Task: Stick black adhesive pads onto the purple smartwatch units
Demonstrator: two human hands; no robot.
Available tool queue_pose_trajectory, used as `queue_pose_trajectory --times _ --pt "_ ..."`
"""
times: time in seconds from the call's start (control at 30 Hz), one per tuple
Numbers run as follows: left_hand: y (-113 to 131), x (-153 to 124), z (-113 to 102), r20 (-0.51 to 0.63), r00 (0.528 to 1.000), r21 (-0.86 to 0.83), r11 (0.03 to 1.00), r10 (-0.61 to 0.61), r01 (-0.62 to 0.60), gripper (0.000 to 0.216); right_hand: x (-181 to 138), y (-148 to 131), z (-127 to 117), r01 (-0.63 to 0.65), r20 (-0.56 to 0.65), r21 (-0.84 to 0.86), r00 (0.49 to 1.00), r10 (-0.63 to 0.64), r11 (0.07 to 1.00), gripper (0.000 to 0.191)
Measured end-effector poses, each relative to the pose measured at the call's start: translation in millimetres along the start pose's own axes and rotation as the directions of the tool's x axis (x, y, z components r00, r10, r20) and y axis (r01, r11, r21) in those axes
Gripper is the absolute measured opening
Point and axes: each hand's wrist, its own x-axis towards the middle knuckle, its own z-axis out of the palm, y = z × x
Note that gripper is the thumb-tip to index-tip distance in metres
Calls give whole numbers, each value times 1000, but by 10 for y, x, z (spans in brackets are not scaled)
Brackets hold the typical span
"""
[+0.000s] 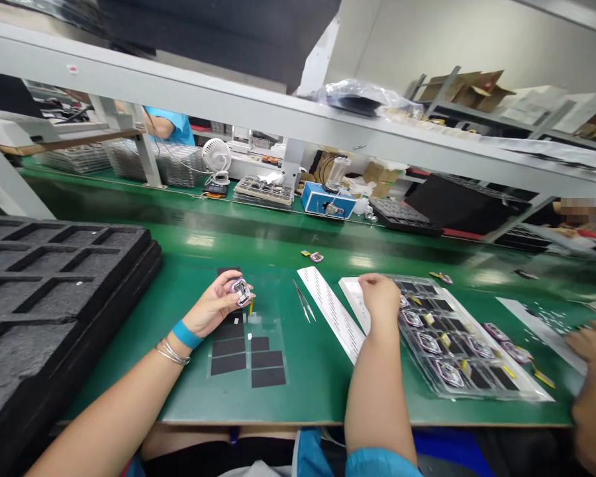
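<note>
My left hand (pixel 213 306) is closed round a small square part (pixel 241 291) with a purple rim, held just above a clear sheet of black rectangular pads (pixel 248 351). My right hand (pixel 380 298) is curled, fingers pinched together, over the near-left corner of a clear plastic tray (pixel 521 387) that holds several similar parts. What the pinch holds is hidden. A white label strip (pixel 330 310) and metal tweezers (pixel 302 301) lie between the hands.
Stacked black foam trays (pixel 49 298) fill the left. Another person's hand (pixel 593 348) rests at the right edge near a white strip (pixel 541 324). Loose parts (pixel 316 256) lie on the green conveyor belt (pixel 258 238). A fan, a blue box and trays stand beyond.
</note>
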Motion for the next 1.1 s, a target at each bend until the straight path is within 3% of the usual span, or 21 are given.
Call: queue_pose_trajectory --times 0.07,0.13,0.2,0.27,0.4,0.67,0.93,1.1 --pt "-9 -9 27 13 1000 -5 1000 -11 11 49 -223 -234 217 129 76 249 985 -153 960 14" --pt "-23 -13 49 19 1000 -11 1000 -20 20 50 -550 -501 458 171 243 559 902 -358 811 17" --pt "-40 -9 54 19 1000 -17 1000 -23 23 49 -898 -718 650 111 369 689 796 -479 716 16" --pt "-57 -3 47 17 1000 -24 1000 -17 17 49 -1169 -843 765 74 423 711 749 -510 700 12" --pt "-83 7 22 29 999 -12 1000 -13 13 49 -1358 -882 819 116 394 696 763 -512 709 9" --pt "-62 2 28 37 999 40 999 4 -6 52 -1324 -860 809 76 426 673 773 -469 736 8" --pt "-79 11 24 -4 999 85 995 45 -44 53 -1359 -871 829 178 345 651 796 -497 738 10" --pt "-79 8 42 -7 999 85 995 53 -52 51 -1355 -869 828 175 340 656 800 -494 734 10"
